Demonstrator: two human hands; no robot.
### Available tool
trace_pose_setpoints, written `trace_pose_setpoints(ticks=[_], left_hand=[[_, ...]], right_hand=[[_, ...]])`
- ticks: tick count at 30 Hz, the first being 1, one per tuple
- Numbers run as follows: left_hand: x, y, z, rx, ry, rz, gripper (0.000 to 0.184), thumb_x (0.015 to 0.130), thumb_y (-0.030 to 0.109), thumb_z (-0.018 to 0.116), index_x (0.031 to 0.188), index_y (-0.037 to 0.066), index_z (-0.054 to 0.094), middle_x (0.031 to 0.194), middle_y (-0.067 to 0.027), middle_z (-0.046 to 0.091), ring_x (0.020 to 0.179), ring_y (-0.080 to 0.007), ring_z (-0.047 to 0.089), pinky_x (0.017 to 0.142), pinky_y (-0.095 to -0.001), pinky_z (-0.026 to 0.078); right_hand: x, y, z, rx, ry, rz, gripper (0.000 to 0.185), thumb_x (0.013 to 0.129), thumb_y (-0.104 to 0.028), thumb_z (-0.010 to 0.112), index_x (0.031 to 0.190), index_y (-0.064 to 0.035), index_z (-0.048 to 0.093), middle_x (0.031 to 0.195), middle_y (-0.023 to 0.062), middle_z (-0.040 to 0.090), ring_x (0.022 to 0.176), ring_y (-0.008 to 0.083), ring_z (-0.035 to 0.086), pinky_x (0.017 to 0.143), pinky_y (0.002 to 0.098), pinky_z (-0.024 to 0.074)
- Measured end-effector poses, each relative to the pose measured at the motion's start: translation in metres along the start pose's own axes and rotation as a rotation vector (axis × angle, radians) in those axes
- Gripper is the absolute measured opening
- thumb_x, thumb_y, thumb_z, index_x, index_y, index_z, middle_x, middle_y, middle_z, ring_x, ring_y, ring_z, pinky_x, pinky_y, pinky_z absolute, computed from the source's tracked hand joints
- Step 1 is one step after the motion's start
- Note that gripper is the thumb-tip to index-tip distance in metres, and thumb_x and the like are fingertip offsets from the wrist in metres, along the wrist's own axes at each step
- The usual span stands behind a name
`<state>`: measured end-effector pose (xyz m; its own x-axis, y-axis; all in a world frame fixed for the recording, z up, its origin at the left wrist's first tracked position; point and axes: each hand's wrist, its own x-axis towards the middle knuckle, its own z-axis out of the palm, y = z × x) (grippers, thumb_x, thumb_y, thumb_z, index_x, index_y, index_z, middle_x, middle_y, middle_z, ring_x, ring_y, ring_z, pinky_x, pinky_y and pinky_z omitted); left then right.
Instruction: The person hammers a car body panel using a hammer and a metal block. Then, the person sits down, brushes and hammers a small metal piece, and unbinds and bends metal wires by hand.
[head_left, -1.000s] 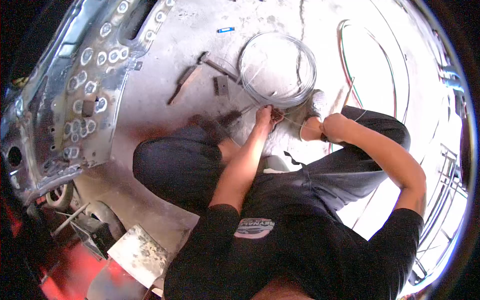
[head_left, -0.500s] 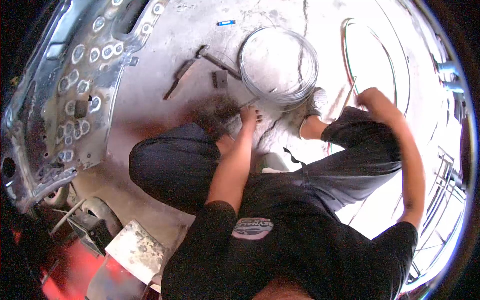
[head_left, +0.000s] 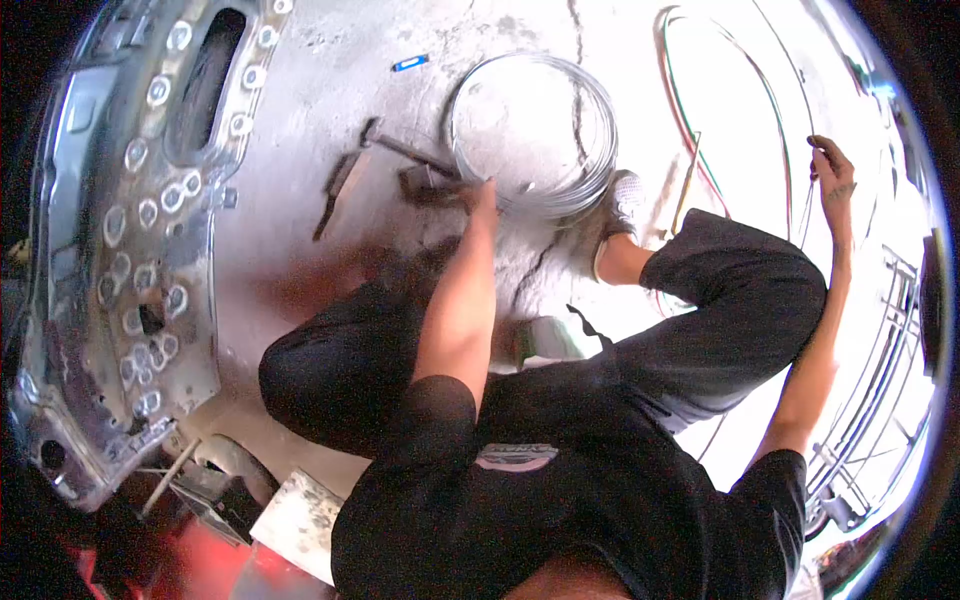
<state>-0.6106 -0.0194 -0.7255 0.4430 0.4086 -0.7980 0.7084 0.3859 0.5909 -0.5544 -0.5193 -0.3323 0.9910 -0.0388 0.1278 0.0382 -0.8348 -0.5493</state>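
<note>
Left hand [head_left: 482, 194] seemingly touches wire coil [head_left: 568, 205]; right hand [head_left: 836, 183] well apart.

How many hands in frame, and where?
2. Left hand: by the lower-left edge of the silver wire coil, near the hammer. Right hand: far right, beyond the red-and-green loop. No others visible.

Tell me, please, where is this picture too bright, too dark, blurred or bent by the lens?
Head view: floor on the right washed out almost to white; head view: a dark, reddish patch beside the left knee; head view: left hand smeared, so its grip is unclear; head view: black corners, with the metal panel seeming bowed near the round edge.
</note>
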Motion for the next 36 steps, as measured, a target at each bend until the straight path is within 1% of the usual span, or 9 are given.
trace_pose_setpoints(ticks=[9,11,12,15,17,21,26,33,36], left_hand=[[-0.026,0.075,-0.009,0.232,-0.118,0.639,0.020,0.087,0.018,0.069,0.093,0.000,0.061,0.084,-0.0112,0.067,0.083,-0.0237,0.065,0.073,-0.0390,0.052],[-0.057,0.108,0.009,-0.346,-0.290,0.405,0.021,0.094,0.024,0.063,0.093,0.004,0.056,0.078,-0.0095,0.064,0.078,-0.0195,0.065,0.060,-0.0360,0.052],[-0.062,0.126,0.017,-0.414,-0.314,0.311,0.022,0.099,0.029,0.057,0.094,0.008,0.053,0.070,-0.0050,0.057,0.062,-0.0146,0.057,0.048,-0.0311,0.047],[-0.052,0.184,0.023,-0.275,-0.166,0.656,0.022,0.100,0.031,0.054,0.092,0.011,0.053,0.066,-0.0004,0.050,0.052,-0.0139,0.047,0.044,-0.0312,0.044],[-0.053,0.230,0.006,-0.560,-0.267,0.432,0.024,0.101,0.035,0.051,0.090,0.014,0.053,0.063,0.0035,0.042,0.050,-0.0117,0.041,0.042,-0.0291,0.040],[-0.010,0.290,-0.046,-0.833,-0.207,0.440,0.023,0.101,0.025,0.043,0.082,0.014,0.049,0.061,0.0024,0.033,0.051,-0.0142,0.033,0.046,-0.0307,0.030],[0.094,0.294,-0.104,-1.288,-0.052,0.259,0.019,0.091,0.009,0.034,0.072,0.009,0.035,0.065,-0.0038,0.034,0.050,-0.0154,0.034,0.053,-0.0348,0.044],[0.088,0.254,-0.121,-1.108,0.072,0.191,0.012,0.091,0.011,0.035,0.079,0.009,0.035,0.069,-0.0042,0.039,0.055,-0.0187,0.042,0.062,-0.0405,0.053],[0.079,0.233,-0.125,-0.849,0.118,0.229,0.017,0.097,0.022,0.040,0.096,0.007,0.047,0.084,-0.0084,0.056,0.069,-0.0229,0.059,0.069,-0.0464,0.056]], right_hand=[[0.011,0.020,0.002,0.029,-0.035,0.140,0.035,0.092,-0.022,0.055,0.115,0.0024,0.065,0.061,0.0017,0.052,0.054,0.0095,0.049,0.051,0.0264,0.0410],[0.011,0.012,0.005,0.054,-0.025,0.142,0.036,0.092,-0.022,0.055,0.115,0.0033,0.064,0.062,0.0021,0.053,0.054,0.0094,0.049,0.051,0.0266,0.0407],[0.010,0.002,0.007,0.056,-0.029,0.142,0.035,0.092,-0.021,0.054,0.115,0.0035,0.064,0.062,0.0022,0.053,0.054,0.0094,0.049,0.051,0.0265,0.0406],[0.011,-0.013,0.010,0.080,-0.042,0.149,0.034,0.092,-0.019,0.054,0.114,0.0052,0.063,0.062,0.0017,0.051,0.054,0.0086,0.048,0.050,0.0256,0.0394],[0.011,-0.017,0.012,0.098,-0.060,0.172,0.033,0.091,-0.019,0.054,0.112,0.0058,0.062,0.062,0.0011,0.050,0.055,0.0083,0.048,0.050,0.0255,0.0389],[0.013,-0.025,0.014,0.098,-0.070,0.176,0.028,0.092,-0.018,0.054,0.109,0.0016,0.064,0.060,-0.0005,0.047,0.055,0.0081,0.045,0.050,0.0260,0.0375],[0.022,-0.034,0.020,0.074,-0.152,0.135,0.026,0.092,-0.018,0.053,0.107,-0.0004,0.063,0.063,0.0005,0.048,0.057,0.0084,0.046,0.051,0.0261,0.0374],[0.036,-0.055,0.033,0.010,-0.216,0.100,0.024,0.093,-0.015,0.051,0.108,-0.0010,0.064,0.065,0.0004,0.048,0.059,0.0082,0.047,0.053,0.0261,0.0380],[0.038,-0.063,0.033,-0.022,-0.240,0.115,0.023,0.093,-0.015,0.051,0.107,-0.0021,0.064,0.066,-0.0001,0.049,0.059,0.0080,0.047,0.054,0.0259,0.0385]])
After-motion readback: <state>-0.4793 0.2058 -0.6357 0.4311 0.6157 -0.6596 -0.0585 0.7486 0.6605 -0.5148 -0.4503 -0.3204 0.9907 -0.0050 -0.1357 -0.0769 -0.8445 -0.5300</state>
